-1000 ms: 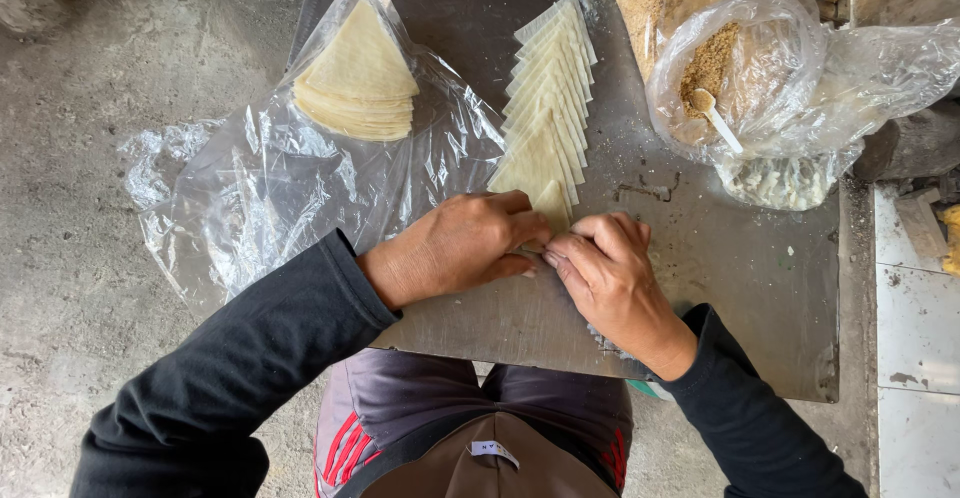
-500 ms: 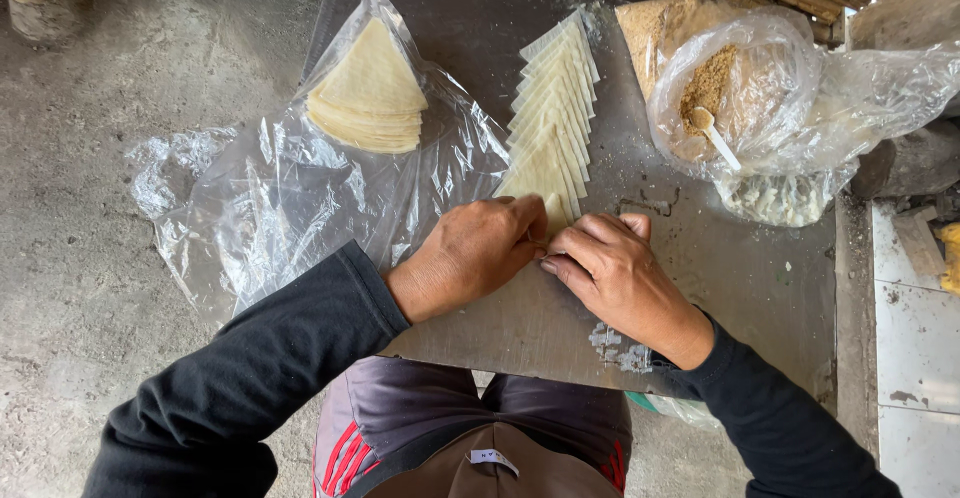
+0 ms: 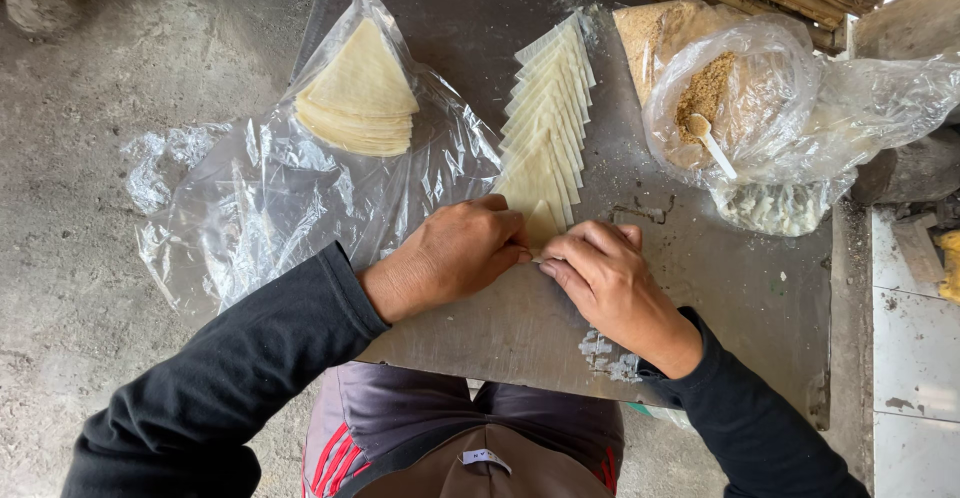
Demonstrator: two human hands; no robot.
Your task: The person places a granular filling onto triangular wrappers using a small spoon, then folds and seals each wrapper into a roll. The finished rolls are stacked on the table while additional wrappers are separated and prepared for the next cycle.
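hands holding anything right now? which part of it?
Both hands, left and right, pinch the pointed near tip of the front wrapper in the fanned row of pale triangular wrappers. Fingertips cover that tip, so the exact grip cannot be told.

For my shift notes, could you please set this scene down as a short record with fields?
Surface: grey board across the person's lap
Left hand: left hand pressing on the near end of the wrapper row
Right hand: right hand fingertips meeting the left at the nearest wrapper
Wrapper row: overlapping pale triangular wrappers running away from the hands
Spare stack: stack of wedge-shaped wrappers on a clear plastic sheet, left
Filling: brown crumbly filling in a clear bag with a pale spoon, right
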